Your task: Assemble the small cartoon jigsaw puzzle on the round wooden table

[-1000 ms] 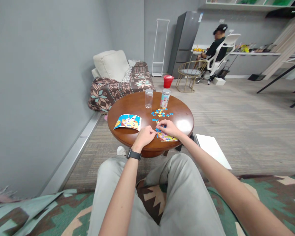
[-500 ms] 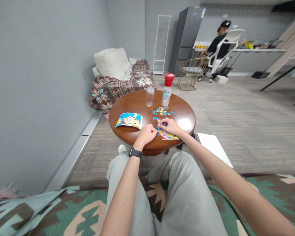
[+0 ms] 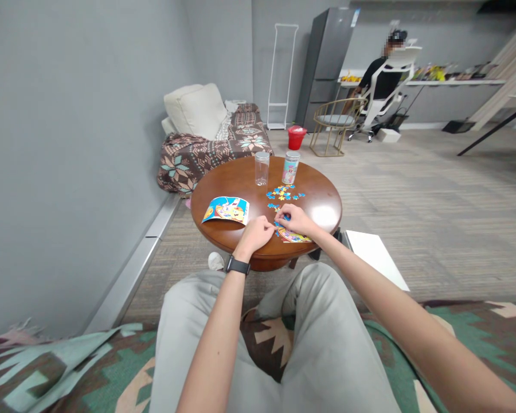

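Observation:
My left hand (image 3: 255, 237) is curled at the near edge of the round wooden table (image 3: 313, 192), its fingertips against the blue edge of a part-built jigsaw puzzle (image 3: 293, 235). My right hand (image 3: 294, 220) sits over that puzzle, its fingers pinching a blue puzzle piece (image 3: 287, 217). Loose blue and yellow pieces (image 3: 282, 194) lie just beyond. To the left lies a curled picture card (image 3: 226, 210). A clear plastic jar (image 3: 262, 168) and a printed canister (image 3: 290, 167) stand at the far side.
Behind the table are a patterned sofa (image 3: 210, 149) with cream cushions and a red bucket (image 3: 296, 137). A seated person (image 3: 380, 80) is far off at the back right. A white board (image 3: 374, 255) leans by the table's right side, with a grey wall at left.
My view has tilted slightly, shifting the room a little. Both hands stay over the puzzle with only small finger movement.

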`<action>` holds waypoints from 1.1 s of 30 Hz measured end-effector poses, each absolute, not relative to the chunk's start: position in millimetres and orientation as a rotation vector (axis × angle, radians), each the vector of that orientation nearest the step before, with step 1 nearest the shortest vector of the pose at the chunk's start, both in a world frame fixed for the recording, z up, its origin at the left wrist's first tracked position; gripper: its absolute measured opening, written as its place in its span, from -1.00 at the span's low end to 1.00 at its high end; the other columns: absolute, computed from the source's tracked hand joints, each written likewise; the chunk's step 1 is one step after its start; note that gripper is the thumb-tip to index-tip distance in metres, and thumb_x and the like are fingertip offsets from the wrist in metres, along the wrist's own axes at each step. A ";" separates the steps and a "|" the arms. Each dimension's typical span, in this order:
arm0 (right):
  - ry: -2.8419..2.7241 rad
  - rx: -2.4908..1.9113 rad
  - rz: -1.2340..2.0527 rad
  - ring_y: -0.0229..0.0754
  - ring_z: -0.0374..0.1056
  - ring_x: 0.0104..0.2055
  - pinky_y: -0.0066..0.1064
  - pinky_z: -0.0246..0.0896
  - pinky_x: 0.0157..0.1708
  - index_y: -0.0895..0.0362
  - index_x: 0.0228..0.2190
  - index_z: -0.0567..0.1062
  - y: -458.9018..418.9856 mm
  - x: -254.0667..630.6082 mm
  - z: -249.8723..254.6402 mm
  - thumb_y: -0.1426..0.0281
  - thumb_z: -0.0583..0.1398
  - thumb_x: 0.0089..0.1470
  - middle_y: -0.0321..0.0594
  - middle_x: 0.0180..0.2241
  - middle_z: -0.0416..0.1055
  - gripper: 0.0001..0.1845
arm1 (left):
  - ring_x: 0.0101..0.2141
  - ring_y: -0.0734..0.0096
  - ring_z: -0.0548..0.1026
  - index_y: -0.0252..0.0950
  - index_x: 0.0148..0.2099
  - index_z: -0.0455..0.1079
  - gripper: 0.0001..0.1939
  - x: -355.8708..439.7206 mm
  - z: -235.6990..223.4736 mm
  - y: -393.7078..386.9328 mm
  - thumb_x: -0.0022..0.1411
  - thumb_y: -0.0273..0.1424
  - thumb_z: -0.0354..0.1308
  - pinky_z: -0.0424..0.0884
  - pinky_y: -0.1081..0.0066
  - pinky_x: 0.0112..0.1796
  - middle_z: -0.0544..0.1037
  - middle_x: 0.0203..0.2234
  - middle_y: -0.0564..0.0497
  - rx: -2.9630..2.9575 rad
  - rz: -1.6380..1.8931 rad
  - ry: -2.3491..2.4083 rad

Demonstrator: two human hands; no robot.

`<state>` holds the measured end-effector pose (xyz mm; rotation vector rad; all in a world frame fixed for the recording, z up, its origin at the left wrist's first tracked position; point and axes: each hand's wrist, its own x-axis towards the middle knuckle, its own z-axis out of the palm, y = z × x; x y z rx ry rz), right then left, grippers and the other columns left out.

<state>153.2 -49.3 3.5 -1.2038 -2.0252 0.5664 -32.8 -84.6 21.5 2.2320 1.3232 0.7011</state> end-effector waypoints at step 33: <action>-1.093 -1.183 0.810 -0.22 0.23 -0.53 -0.39 0.18 -0.47 0.05 -0.50 0.27 -15.5 184.4 -2.4 0.38 -0.01 -0.31 -0.28 -0.56 0.33 -0.82 | -0.35 0.40 0.48 -0.23 -0.24 0.62 -0.66 -34.8 24.8 -86.1 0.19 -0.56 0.00 0.37 0.43 -0.19 0.53 -0.36 0.01 2.130 0.747 1.293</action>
